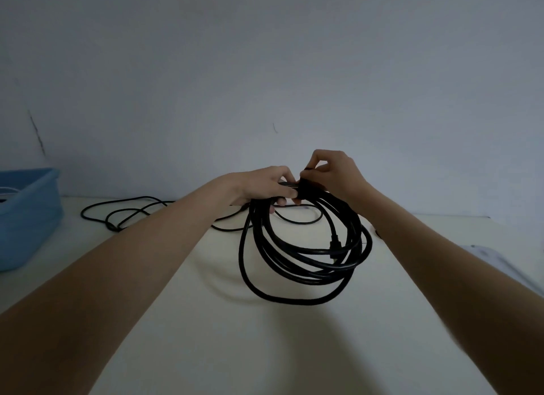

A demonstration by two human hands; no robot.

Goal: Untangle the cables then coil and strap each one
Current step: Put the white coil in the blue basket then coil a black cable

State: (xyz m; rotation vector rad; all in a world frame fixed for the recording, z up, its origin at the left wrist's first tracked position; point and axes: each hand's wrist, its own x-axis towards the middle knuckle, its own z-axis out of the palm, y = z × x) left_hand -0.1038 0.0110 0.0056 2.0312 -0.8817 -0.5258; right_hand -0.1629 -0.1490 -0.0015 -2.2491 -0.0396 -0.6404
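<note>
Pale surface [265, 350] below; left hand [259, 185] fingers curl around the coiled black cable [306, 256], right hand [332, 174] fingers pinch its strap [307, 185].

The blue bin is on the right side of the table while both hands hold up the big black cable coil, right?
Not quite. The head view shows the blue bin at the left side of the table, not the right. The rest is right: the left hand and right hand hold up the big black cable coil.
</note>
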